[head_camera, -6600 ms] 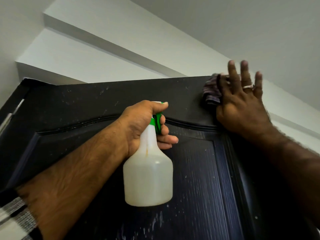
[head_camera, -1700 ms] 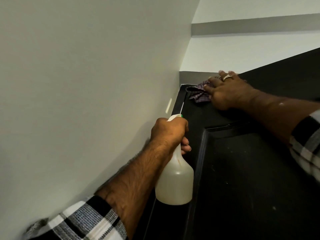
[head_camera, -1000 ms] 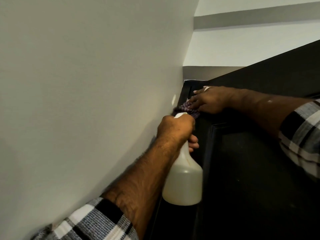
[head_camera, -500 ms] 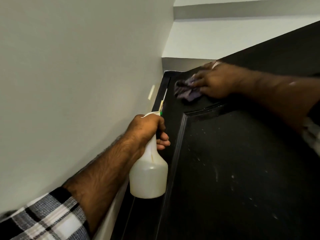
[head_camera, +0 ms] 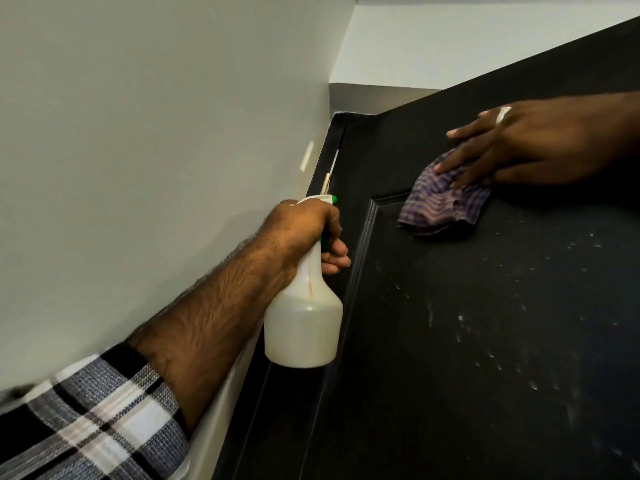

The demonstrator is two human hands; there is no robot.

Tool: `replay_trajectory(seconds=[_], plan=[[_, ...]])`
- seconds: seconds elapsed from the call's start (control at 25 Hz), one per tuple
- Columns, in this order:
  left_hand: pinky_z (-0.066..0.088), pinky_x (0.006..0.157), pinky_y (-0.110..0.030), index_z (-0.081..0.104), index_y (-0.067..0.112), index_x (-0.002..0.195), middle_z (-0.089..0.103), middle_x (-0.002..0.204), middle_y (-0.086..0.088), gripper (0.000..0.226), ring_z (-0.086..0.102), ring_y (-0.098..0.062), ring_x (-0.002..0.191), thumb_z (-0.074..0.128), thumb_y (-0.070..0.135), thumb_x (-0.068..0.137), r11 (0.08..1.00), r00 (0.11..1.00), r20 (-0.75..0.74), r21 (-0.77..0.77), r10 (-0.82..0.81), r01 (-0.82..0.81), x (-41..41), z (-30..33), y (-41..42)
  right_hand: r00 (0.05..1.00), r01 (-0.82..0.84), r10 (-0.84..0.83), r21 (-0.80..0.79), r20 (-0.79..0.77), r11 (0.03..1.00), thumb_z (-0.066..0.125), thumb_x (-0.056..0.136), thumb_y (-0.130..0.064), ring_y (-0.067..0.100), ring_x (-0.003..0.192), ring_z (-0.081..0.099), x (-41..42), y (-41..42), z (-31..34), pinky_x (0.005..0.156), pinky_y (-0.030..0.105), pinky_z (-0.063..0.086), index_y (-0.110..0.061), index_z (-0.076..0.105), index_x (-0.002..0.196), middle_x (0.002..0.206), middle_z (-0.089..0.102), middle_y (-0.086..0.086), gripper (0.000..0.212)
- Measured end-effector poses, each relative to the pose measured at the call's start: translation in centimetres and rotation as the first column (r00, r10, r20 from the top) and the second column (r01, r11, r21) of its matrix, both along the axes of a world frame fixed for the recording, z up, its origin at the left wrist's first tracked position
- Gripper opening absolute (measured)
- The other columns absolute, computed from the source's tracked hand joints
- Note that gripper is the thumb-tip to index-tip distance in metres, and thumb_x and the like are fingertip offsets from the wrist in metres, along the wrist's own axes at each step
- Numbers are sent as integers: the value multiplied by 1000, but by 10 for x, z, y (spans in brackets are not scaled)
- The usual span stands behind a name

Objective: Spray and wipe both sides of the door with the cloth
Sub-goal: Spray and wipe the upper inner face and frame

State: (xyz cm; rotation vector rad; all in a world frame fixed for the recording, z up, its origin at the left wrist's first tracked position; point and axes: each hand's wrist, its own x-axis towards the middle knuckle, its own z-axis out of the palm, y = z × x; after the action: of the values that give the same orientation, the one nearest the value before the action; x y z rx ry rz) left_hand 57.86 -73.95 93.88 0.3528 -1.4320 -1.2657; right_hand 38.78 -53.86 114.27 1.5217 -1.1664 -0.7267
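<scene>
The black panelled door point(head_camera: 450, 341) fills the right and lower part of the head view, its face dotted with pale spray droplets. My left hand point(head_camera: 304, 230) grips the neck of a translucent white spray bottle point(head_camera: 303, 327) with a green trigger, held by the door's hinge edge. My right hand point(head_camera: 530, 143), wearing a ring, presses a purple checked cloth point(head_camera: 443, 202) flat against the door's upper rail with straight fingers. The cloth's lower edge hangs over the top corner of the recessed panel.
A pale grey wall point(head_camera: 156, 150) runs close along the left, meeting the black door frame point(head_camera: 329, 150). White ceiling steps point(head_camera: 450, 43) sit above the door's top edge. My checked sleeve point(head_camera: 93, 420) shows at the bottom left.
My right hand has slid the cloth rightward and slightly down along the upper rail, away from the hinge corner. The left hand keeps the bottle in about the same place.
</scene>
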Motion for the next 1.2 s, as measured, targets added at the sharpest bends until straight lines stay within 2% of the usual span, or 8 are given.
replay_trajectory(seconds=[0.2,0.4,0.56,0.68,0.76,0.84,1.08,1.2], plan=[[66,69,-44,61,0,121,75,76,-18,39,78,-35,71,63,8,83,1000,1000,0,-10,-17,17,3,5,-3,995,-11,4,-71,-96,997,33,101,-50,26,164,19,15,-41,-21,129,37,17,-43,64,144,168,39,-15,54],[66,74,-48,51,7,116,74,77,-21,32,79,-41,82,62,4,86,1000,1000,-2,2,3,-3,6,-5,-3,990,144,-144,-98,4,985,41,113,-39,23,166,4,39,-128,-37,134,51,10,-47,46,157,176,22,-15,45],[67,73,-48,57,1,121,75,76,-19,36,80,-39,79,62,5,85,1000,999,-27,-3,-23,23,6,-6,-2,982,176,-181,-87,-47,980,41,112,-39,20,166,5,31,-102,-31,134,47,8,-48,46,156,175,19,-20,45],[66,70,-44,62,-2,120,74,75,-18,38,78,-36,74,61,6,83,997,997,2,-14,-77,77,8,-4,4,992,23,-24,-14,-120,1000,49,108,-40,25,158,33,25,-49,-28,129,47,28,-40,71,137,163,48,-13,36],[66,70,-43,64,-3,115,74,74,-17,35,77,-35,72,62,7,82,994,994,17,-12,-104,104,7,-2,8,959,-153,139,-39,-245,987,47,100,-52,30,136,61,25,-16,-15,114,52,49,-33,85,109,132,75,-9,43],[66,68,-42,65,-2,114,74,73,-17,32,77,-34,70,62,7,83,994,994,21,-10,-111,111,5,-1,12,934,-171,135,-84,-330,982,39,100,-57,27,125,66,23,-4,-6,107,49,52,-30,84,104,114,79,-11,53],[65,69,-44,63,-1,114,73,73,-18,31,78,-38,75,61,6,84,990,990,25,-14,-141,142,-3,-5,12,1000,-18,16,-194,-10,981,21,100,-58,29,161,30,18,-79,-53,131,44,24,-29,59,144,159,55,-2,64],[64,64,-41,66,-2,103,71,72,-19,21,76,-39,72,60,5,84,991,991,12,-15,-135,135,-4,-8,11,994,79,-62,-187,94,979,31,112,-53,22,165,13,27,-109,-70,133,45,10,-37,34,164,173,35,-4,55]])
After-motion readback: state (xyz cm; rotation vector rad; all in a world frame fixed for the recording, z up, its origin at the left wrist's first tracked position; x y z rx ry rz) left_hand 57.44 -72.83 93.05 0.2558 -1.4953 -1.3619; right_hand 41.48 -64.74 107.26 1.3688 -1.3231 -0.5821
